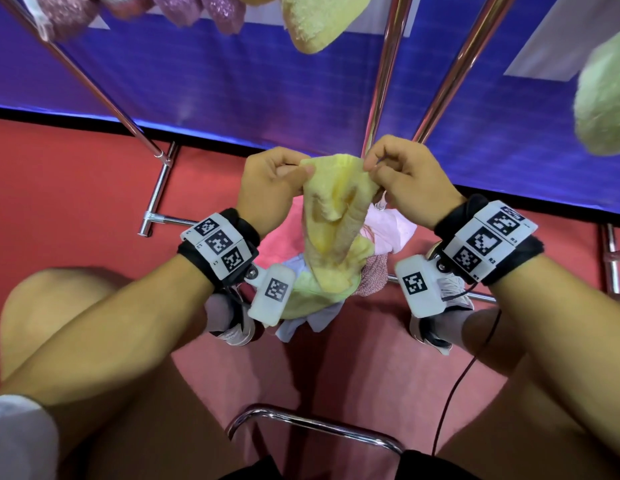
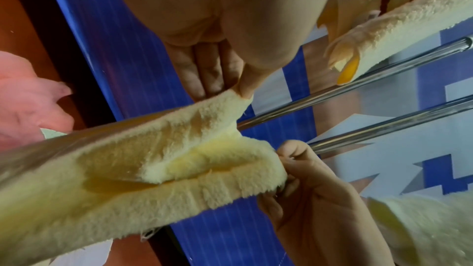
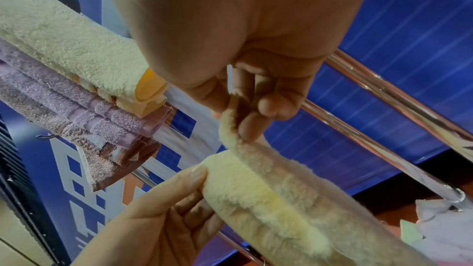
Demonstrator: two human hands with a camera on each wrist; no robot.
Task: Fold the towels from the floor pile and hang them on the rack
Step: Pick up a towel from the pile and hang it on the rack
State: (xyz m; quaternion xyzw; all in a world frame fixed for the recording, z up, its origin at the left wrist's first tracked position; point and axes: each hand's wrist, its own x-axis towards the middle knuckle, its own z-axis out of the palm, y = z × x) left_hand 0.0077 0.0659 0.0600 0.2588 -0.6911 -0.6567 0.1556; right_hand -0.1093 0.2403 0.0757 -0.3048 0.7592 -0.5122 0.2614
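Right now both hands are pinching the top edge of a yellow terry towel [image 1: 331,216], held up in front of the person. At ten o'clock from the towel, the left hand [image 1: 267,188] is nipping one corner between thumb and curled fingers; at two o'clock, the right hand [image 1: 405,181] is pinching the other corner the same way. Below them the towel is hanging crumpled down to the floor pile [image 1: 312,292] of pink, green and white cloths lying on the red carpet [image 1: 76,188]. Toward twelve o'clock, the chrome rack [image 1: 388,74] is carrying folded purple towels [image 1: 197,10], another yellow towel [image 1: 319,22] and a green towel [image 1: 603,98].
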